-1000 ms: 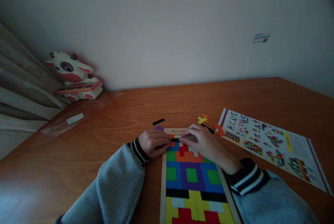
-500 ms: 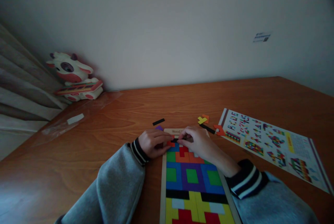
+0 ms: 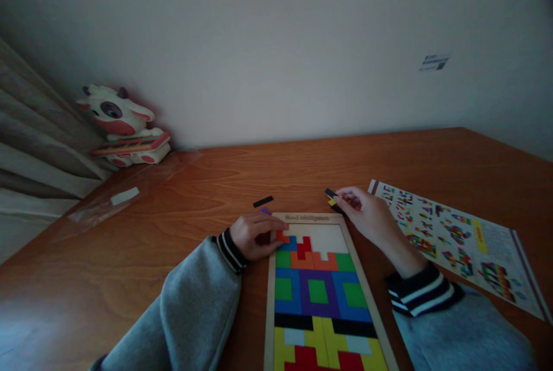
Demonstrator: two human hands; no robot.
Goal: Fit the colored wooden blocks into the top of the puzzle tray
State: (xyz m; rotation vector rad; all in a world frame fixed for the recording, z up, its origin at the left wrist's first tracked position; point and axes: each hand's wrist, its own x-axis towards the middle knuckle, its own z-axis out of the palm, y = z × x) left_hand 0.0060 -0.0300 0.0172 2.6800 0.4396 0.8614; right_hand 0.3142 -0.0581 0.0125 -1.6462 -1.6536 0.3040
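Observation:
A wooden puzzle board (image 3: 272,296) lies in front of me, its lower rows filled with coloured block pieces and its pale base bare at the upper right. My left hand (image 3: 256,235) rests on the board's upper left edge, thumb and fingers apart, fingertips touching an orange piece (image 3: 283,234). Beyond the board's upper right corner, my right hand (image 3: 367,212) pinches a black puzzle piece (image 3: 330,193) above the loose pieces. A yellow piece (image 3: 332,202) shows just under it; other pieces there are mostly hidden by my fingers.
A black strip (image 3: 263,201) and a partly covered purple piece (image 3: 265,211) lie beyond my left hand. The printed pattern sheet (image 3: 458,238) is on the right. At the back left stand a cow toy with a keyboard (image 3: 129,129) and a clear plastic wrapper (image 3: 99,209).
My right hand has moved from the board's top to the right, carrying the black piece off and uncovering the bare base. My left hand has stayed in place.

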